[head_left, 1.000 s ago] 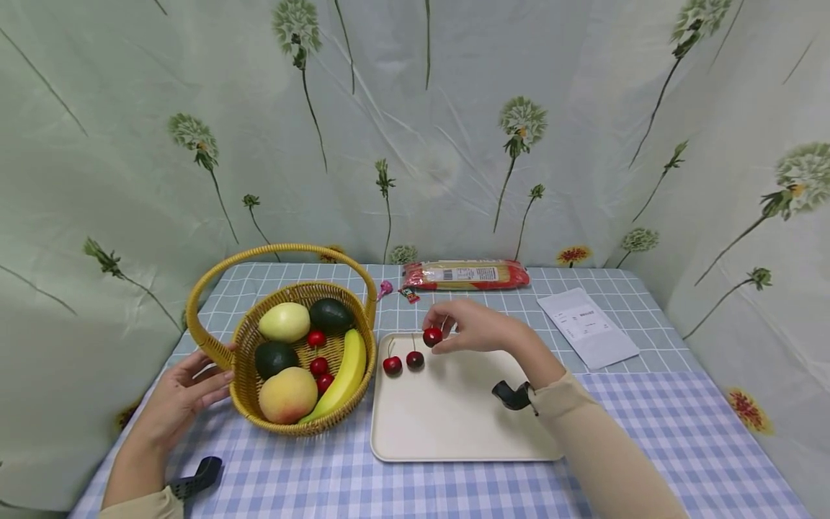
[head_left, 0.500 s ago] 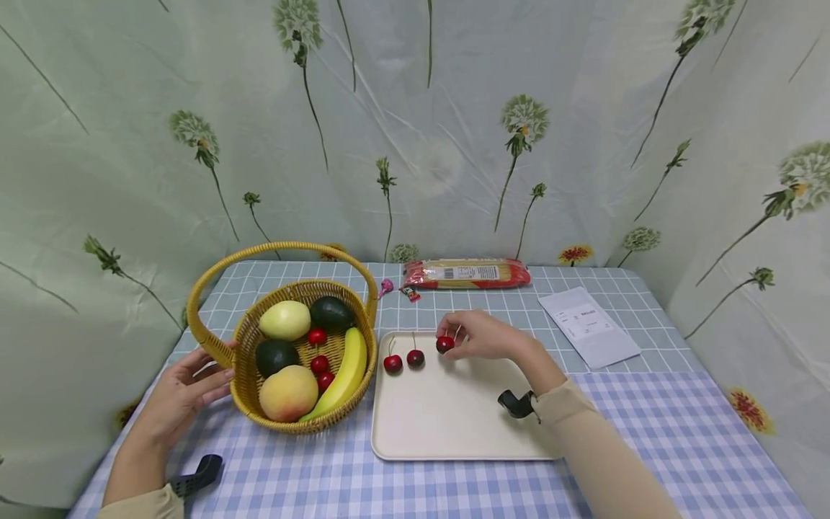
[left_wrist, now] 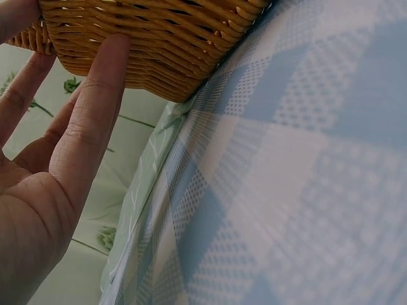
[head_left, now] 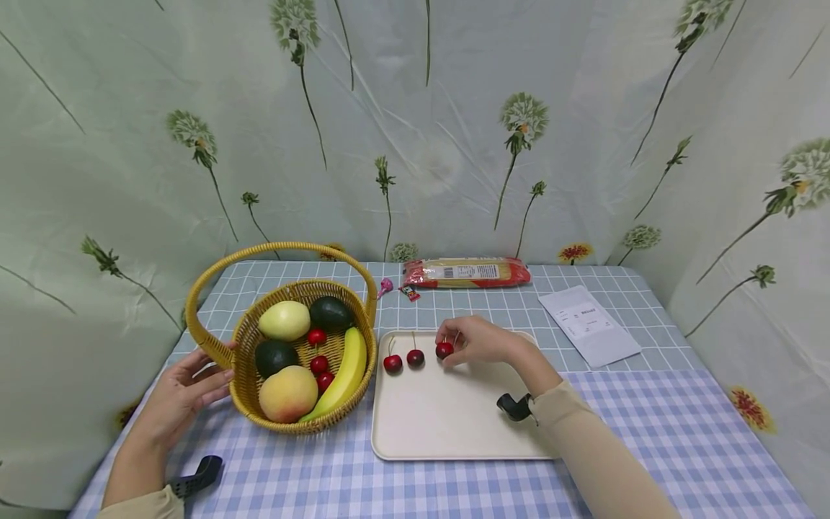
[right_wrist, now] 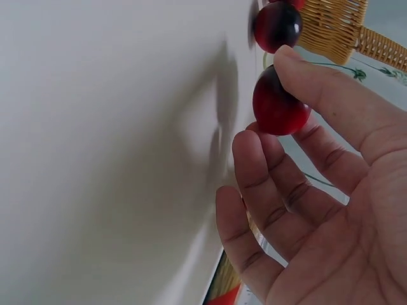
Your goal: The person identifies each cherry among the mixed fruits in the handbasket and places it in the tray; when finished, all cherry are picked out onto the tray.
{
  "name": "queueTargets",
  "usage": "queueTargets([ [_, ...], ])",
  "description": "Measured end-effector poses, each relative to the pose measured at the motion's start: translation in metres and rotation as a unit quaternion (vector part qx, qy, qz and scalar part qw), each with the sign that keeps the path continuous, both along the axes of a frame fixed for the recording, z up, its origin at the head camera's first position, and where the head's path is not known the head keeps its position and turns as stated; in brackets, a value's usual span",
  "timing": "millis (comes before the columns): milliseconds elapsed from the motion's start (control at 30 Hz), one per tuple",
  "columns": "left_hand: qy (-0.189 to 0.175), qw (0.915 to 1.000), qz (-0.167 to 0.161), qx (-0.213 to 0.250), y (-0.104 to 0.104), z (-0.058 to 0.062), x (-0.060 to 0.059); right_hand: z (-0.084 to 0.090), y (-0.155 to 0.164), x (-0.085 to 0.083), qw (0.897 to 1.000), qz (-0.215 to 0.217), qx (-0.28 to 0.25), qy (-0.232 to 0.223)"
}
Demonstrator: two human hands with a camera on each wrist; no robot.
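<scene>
In the head view my right hand (head_left: 475, 340) pinches a dark red cherry (head_left: 444, 349) over the upper part of the beige tray (head_left: 447, 425). The right wrist view has that cherry (right_wrist: 278, 105) between thumb and fingers, close to the tray surface (right_wrist: 114, 127). Two more stemmed cherries, a left one (head_left: 392, 364) and a middle one (head_left: 415, 357), lie in a row on the tray. My left hand (head_left: 178, 396) touches the left side of the yellow wicker basket (head_left: 308, 429). Its fingers (left_wrist: 89, 121) look fairly straight against the weave in the left wrist view.
Inside the basket lie a peach (head_left: 288, 394), a banana (head_left: 344, 375), a pale yellow-green fruit (head_left: 284, 321), two dark green fruits and several red cherries. Behind the tray are a red-ended packet (head_left: 467, 273), small wrapped candies (head_left: 385, 286) and a white pouch (head_left: 588, 326).
My right hand has moved slightly right and down with the cherry, bringing it level with the tray's other two cherries. The left hand and basket stay put.
</scene>
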State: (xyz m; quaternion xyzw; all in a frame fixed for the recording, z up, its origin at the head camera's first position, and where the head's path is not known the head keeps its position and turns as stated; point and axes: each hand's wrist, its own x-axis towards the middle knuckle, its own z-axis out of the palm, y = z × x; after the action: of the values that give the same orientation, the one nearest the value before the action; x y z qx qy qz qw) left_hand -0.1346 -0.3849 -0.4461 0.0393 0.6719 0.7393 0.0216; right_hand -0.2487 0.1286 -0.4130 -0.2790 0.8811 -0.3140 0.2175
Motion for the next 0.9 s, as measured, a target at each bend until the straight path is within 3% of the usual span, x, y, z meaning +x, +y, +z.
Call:
queueTargets([
  [900,0.004,1.0,0.0,0.002,0.0,-0.001,-0.001,-0.007,-0.011,-0.002,0.999,0.013,0.03,0.007],
])
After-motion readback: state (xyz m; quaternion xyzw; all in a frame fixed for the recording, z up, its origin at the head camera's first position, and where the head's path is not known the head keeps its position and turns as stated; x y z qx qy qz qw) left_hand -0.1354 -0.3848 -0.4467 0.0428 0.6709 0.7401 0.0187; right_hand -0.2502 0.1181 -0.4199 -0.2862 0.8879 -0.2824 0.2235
